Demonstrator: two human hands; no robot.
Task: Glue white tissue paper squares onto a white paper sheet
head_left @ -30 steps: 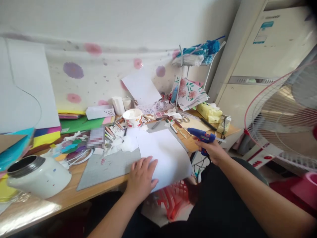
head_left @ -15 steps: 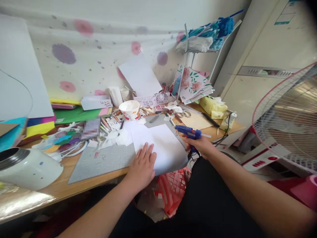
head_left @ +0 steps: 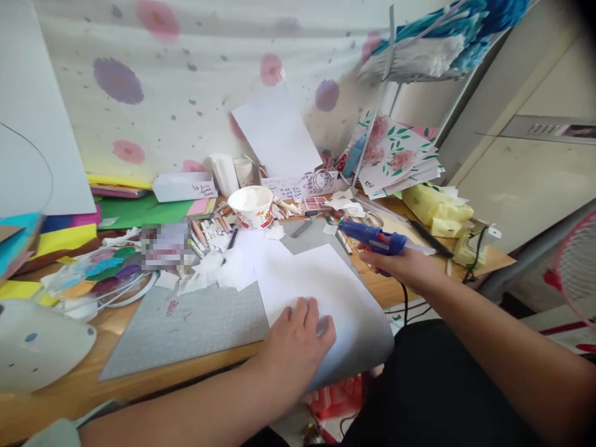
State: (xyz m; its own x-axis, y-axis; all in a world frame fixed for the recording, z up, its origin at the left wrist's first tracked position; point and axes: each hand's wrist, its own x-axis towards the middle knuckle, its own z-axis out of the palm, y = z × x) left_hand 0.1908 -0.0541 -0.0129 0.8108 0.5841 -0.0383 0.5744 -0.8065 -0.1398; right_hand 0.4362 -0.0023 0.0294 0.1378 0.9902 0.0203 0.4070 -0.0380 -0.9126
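Note:
My right hand (head_left: 410, 267) is wrapped around a blue hot glue gun (head_left: 372, 236), its nozzle pointing left over the right part of the desk. A translucent glue stick pokes out of its back, and a dark cord hangs below. My left hand (head_left: 300, 332) rests on a large white sheet of paper (head_left: 321, 279), fingers bent with the tips on the sheet and the thumb apart. The sheet lies on a grey cutting mat (head_left: 195, 323), and its near right side curves down over the desk edge.
A paper tub (head_left: 251, 208) stands behind the sheet, with pens and paper scraps (head_left: 209, 270) left of it. A white bottle (head_left: 41, 347) lies at the left. Tissues in yellow wrapping (head_left: 437, 211) sit at the right, near a pink-rimmed fan (head_left: 577, 273). A red basket (head_left: 338, 400) is below.
The view has shifted closer to the desk. My left hand has gone from lying flat to bent fingers, further down the sheet. My right hand still holds the glue gun, now more level.

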